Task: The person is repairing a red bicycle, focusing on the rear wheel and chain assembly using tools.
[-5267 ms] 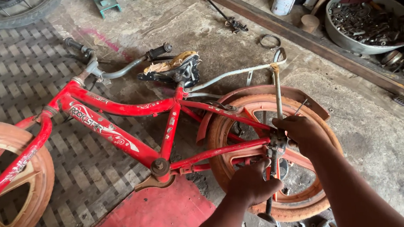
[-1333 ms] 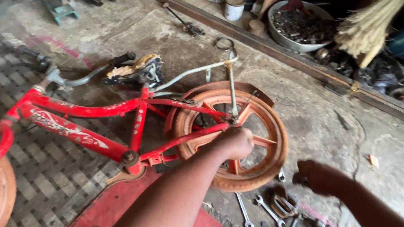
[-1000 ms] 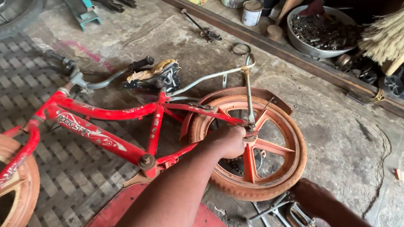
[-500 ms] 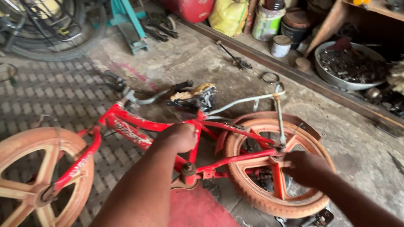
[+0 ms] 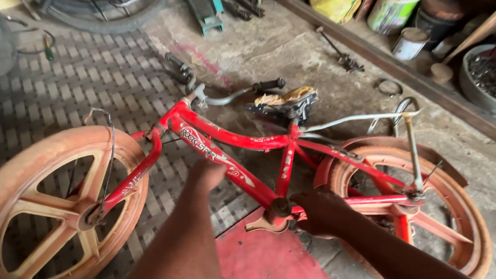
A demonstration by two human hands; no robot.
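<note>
The red bike (image 5: 233,143) lies upside down on the floor (image 5: 288,48), seat (image 5: 283,104) against the concrete. My left hand (image 5: 206,173) grasps its down tube. My right hand (image 5: 321,210) is closed around the frame beside the crank hub (image 5: 279,208).

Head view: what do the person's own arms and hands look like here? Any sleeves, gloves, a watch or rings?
Both forearms enter from the bottom edge and are bare: no sleeve shows on either. The left hand and the right hand wear no gloves. No watch, band or ring is visible on the parts in view. The fingers are mostly hidden from this angle, so rings cannot be ruled out.
</note>
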